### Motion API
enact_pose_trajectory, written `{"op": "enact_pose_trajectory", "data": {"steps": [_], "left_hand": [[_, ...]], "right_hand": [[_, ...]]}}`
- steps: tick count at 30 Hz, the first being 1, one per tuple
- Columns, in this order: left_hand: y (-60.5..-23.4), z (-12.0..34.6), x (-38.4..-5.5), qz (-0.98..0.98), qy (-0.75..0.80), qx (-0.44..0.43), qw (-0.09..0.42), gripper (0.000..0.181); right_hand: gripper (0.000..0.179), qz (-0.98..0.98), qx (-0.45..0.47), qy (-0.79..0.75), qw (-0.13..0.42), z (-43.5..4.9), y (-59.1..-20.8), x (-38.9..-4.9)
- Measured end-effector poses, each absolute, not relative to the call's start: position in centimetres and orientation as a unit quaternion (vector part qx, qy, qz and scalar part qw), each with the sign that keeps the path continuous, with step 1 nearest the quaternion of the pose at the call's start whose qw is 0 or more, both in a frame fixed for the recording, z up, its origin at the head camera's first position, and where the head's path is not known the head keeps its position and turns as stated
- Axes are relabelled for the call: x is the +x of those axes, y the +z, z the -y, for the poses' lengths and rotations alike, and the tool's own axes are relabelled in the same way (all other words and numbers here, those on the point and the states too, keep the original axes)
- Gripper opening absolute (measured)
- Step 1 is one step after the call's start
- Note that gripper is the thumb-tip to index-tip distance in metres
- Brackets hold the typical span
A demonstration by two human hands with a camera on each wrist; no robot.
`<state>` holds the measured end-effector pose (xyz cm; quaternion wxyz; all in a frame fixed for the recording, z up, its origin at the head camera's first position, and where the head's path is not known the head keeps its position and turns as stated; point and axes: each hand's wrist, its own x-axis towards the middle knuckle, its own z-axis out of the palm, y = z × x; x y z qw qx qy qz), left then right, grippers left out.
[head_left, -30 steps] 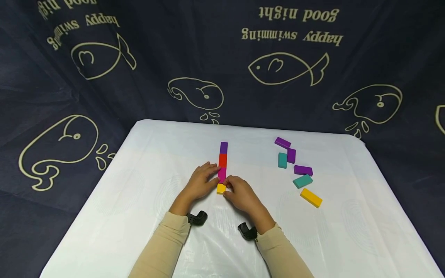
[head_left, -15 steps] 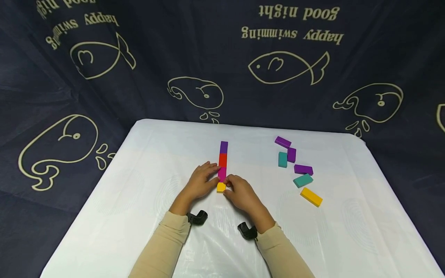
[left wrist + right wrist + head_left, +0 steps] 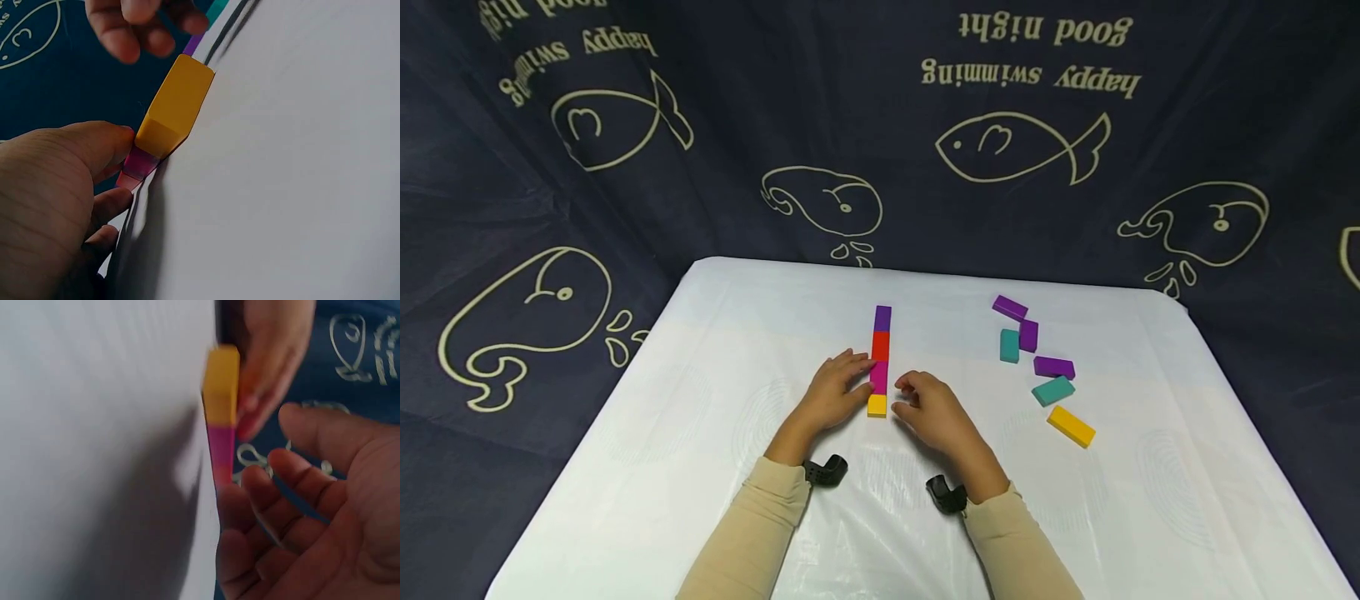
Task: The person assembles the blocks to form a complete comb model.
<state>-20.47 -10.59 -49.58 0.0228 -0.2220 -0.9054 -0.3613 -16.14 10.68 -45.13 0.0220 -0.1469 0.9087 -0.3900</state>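
Left hand (image 3: 835,390) has its thumb and a fingertip resting at the left side of the pink block (image 3: 878,377), fingers relaxed and not wrapped round anything; I'd guess that's to steady the row (image 3: 881,362). Right hand (image 3: 931,411) hangs just right of it, fingers loosely bent, holding nothing, a small gap off the yellow block (image 3: 877,407). Yellow's at the near end, then pink, the red block (image 3: 881,346) and the dark purple block (image 3: 883,318) at the far end, probably lined up like that so the ends meet. Well off to the right lie three purple blocks (image 3: 1054,367), two teal blocks (image 3: 1054,391) and a loose yellow block (image 3: 1071,427). A wide strip of white worktop (image 3: 951,333) separates them from the row, so plenty of room sideways imo, less toward the far edge
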Motion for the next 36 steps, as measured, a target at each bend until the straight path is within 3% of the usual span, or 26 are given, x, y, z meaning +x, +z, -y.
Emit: {"op": "enact_pose_trajectory", "data": {"steps": [20,30,36], "left_hand": [[-47.9,9.6,-18.0,0.911,-0.360,-0.200,-0.024,0.051],[-49.2,9.9,-17.2,0.903,-0.380,-0.198,0.015,0.048],[-49.3,9.9,-17.2,0.902,-0.381,-0.201,0.029,0.048]], "right_hand": [[0.036,-0.913,-0.055,-0.405,-0.010,-22.0,-43.6,-16.3],[0.044,-0.916,-0.003,-0.402,-0.013,-25.5,-42.5,-15.6],[0.047,-0.920,0.025,-0.390,0.014,-28.1,-42.6,-15.0]]}}
